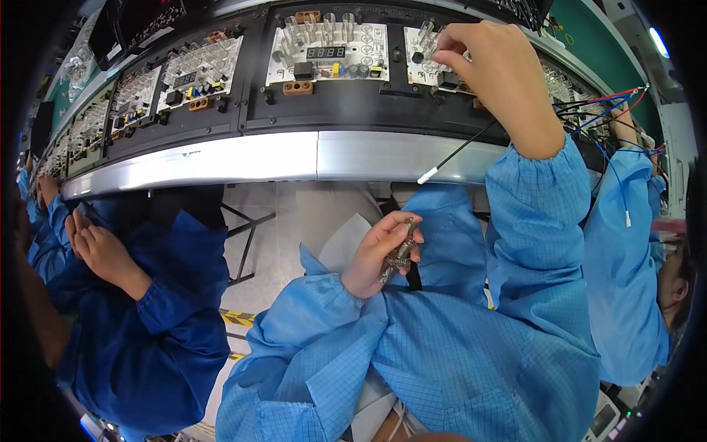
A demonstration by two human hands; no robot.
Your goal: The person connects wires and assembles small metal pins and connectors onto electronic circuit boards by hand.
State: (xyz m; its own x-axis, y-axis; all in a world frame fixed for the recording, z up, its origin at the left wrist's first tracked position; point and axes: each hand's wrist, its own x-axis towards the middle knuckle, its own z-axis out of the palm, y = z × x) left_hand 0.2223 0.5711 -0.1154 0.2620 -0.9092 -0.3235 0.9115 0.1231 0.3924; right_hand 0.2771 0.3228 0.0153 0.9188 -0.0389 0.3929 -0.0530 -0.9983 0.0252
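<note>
Your one head-worn fisheye looks steeply down and forward from close above your lap, facing the curved conveyor rail (317,156) at arm's reach.
</note>
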